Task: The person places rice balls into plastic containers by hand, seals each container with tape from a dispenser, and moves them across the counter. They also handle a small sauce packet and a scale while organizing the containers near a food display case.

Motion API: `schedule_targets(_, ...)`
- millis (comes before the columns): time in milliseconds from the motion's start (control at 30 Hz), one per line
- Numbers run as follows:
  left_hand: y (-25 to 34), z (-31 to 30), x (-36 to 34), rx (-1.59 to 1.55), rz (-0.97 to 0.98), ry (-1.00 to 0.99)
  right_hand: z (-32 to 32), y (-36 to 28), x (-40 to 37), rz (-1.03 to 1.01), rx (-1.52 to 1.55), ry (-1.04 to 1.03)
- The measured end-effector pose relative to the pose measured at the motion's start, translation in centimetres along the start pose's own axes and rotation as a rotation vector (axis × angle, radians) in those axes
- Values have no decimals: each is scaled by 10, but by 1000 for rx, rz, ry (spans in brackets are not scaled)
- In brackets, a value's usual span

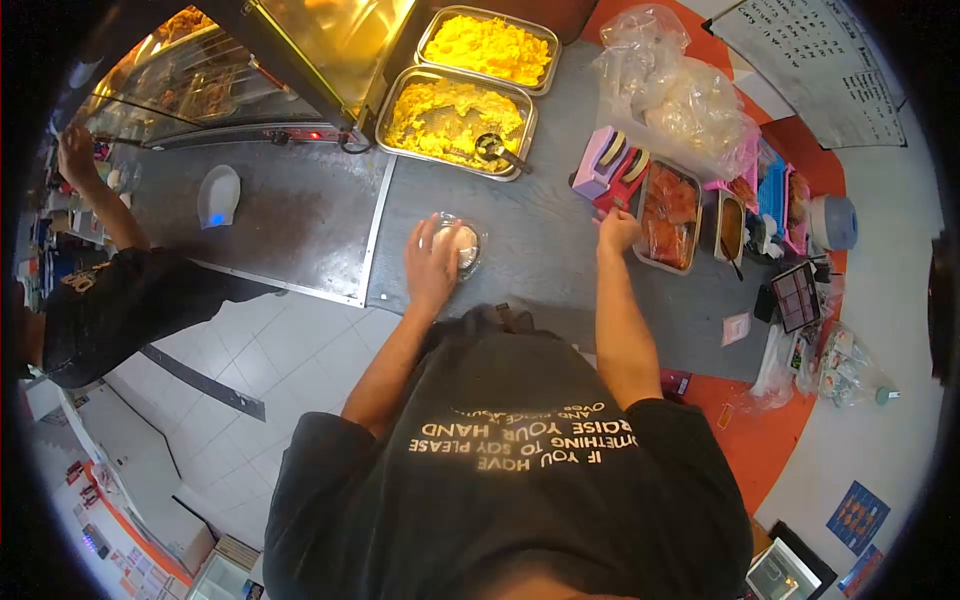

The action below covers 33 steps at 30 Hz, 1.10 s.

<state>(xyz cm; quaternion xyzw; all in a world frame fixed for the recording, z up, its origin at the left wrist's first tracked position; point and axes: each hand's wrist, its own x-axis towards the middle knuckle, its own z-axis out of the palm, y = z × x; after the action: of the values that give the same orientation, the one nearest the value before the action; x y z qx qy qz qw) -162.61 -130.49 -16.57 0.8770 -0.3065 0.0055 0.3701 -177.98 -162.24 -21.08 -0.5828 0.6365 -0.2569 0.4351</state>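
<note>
My left hand (432, 265) rests over a small round clear plastic container (468, 262) on the grey counter, fingers curled across its left side. Something pale fills the container. At the right, my right hand (618, 232) has its fingers pinched at the front end of a red tape dispenser (627, 178), apparently on the tape's end; the tape itself is too fine to see clearly. Touching the red one, a pink-purple tape dispenser (600, 163) stands to its left. A metal tray of sliced reddish food (668, 215) lies just right of that hand.
Two trays of yellow food (520, 110) (541, 72) stand at the back, a black spoon (497, 150) in the nearer one. Plastic bags (690, 95) and a sauce container (731, 225) are at the right. Another person's arm (105, 195) reaches toward the heated display at left.
</note>
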Motion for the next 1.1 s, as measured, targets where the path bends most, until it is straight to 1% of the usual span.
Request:
schedule_targets(67,-2,2,1,313,347,-247,5,-11,-5,541,772,58)
schedule_targets(100,-1,8,-1,266,273,-239,5,-8,1,537,773,57)
schedule_targets(133,5,2,-1,265,272,-240,2,4,7,578,903,-33)
schedule_targets(167,12,-4,2,190,244,-243,2,15,14,617,1034,-127)
schedule_targets(200,16,-8,6,114,218,-242,0,11,11,612,1035,-128)
schedule_targets(267,4,3,5,122,240,-232,-9,4,-1,543,933,-231)
schedule_targets(300,4,4,7,135,263,-221,-8,3,-2,541,931,-229)
schedule_targets(367,5,4,7,146,251,-227,-9,2,-2,646,999,-166)
schedule_targets(400,9,4,7,155,243,-236,-7,14,8,643,1001,-156)
schedule_targets(467,6,9,8,154,263,-229,2,51,35,888,1256,-452)
schedule_targets(500,5,10,8,162,275,-213,7,40,23,901,1182,-325)
schedule_targets(533,7,12,10,162,277,-208,9,27,13,896,1184,-328)
schedule_targets(600,6,8,8,161,263,-232,12,8,-25,672,624,-501)
schedule_targets(633,6,5,5,176,251,-235,15,-13,-55,475,509,-513)
schedule_targets(700,8,5,8,249,234,-279,25,-10,-89,243,348,-812)
schedule_targets(767,2,9,9,205,234,-277,35,-14,-129,21,61,-1001)
schedule_targets(833,0,11,8,157,236,-279,54,6,-147,-14,140,-1149)
schedule_targets(867,0,11,9,155,238,-286,63,15,-152,-13,140,-1152)
schedule_targets(933,2,6,9,160,237,-297,74,18,-166,-71,-8,-1045)
schedule_targets(967,4,5,10,182,242,-298,76,19,-169,-22,-26,-1022)
schedule_targets(1000,6,4,10,203,248,-299,75,14,-172,-22,-24,-1022)
schedule_targets(1067,5,5,10,193,255,-299,71,3,-175,-6,-232,-896)
schedule_targets(1100,4,6,9,185,260,-298,71,9,-173,-7,-233,-894)
